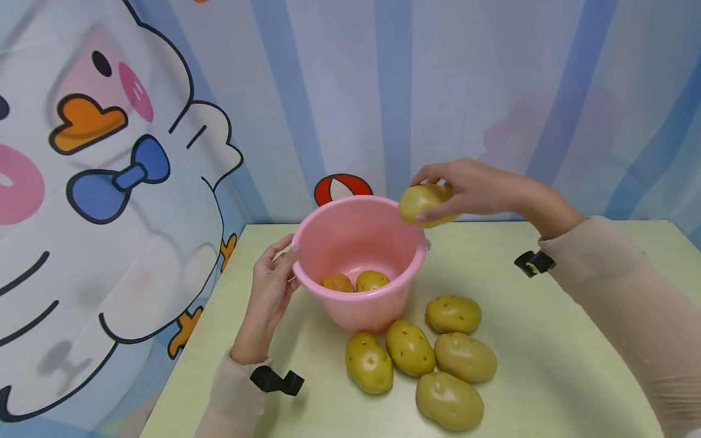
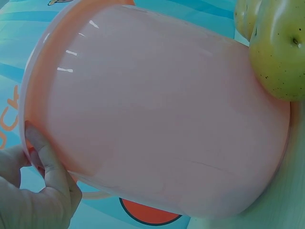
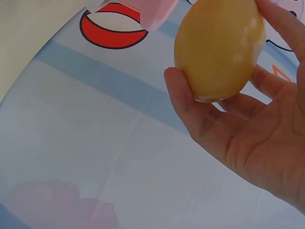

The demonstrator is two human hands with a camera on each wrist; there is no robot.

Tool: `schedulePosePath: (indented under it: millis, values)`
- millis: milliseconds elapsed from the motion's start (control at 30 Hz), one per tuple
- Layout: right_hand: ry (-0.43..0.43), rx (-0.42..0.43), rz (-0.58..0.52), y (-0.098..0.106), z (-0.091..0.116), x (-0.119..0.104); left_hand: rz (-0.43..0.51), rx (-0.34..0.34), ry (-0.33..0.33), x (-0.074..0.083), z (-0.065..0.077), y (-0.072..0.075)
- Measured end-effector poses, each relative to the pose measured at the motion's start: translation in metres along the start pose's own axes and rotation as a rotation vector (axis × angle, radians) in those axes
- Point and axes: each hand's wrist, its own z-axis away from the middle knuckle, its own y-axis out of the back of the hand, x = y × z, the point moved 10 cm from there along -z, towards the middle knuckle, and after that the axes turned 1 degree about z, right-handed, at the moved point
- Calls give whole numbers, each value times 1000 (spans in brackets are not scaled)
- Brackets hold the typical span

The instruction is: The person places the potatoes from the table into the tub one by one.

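Note:
A pink bucket [image 1: 366,309] stands upright on the table with two potatoes [image 1: 373,280] visible at its bottom. My left hand [image 1: 271,277] pinches the bucket's rim at its left side; the left wrist view shows thumb and fingers [image 2: 50,164] at that rim. Above the bucket's right edge, my right hand [image 1: 475,187] grips a yellowish potato [image 1: 423,204], thumb on one side and fingers on the other. That same potato [image 3: 219,50] fills the upper part of the right wrist view. Several more potatoes [image 1: 409,348] lie in front of the bucket and to its right.
The pale table [image 1: 553,340] extends to the right of the potatoes. A striped blue and white cloth [image 1: 449,91] hangs behind it, and a cartoon bird print [image 1: 164,261] covers the left side. Each sleeve carries a small black clip [image 1: 276,381].

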Motion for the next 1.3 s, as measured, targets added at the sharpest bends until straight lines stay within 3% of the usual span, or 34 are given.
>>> schedulePosePath:
  millis: [1300]
  values:
    - [73, -57, -18, -28, -41, -33, 18, 2, -13, -1, -3, 3]
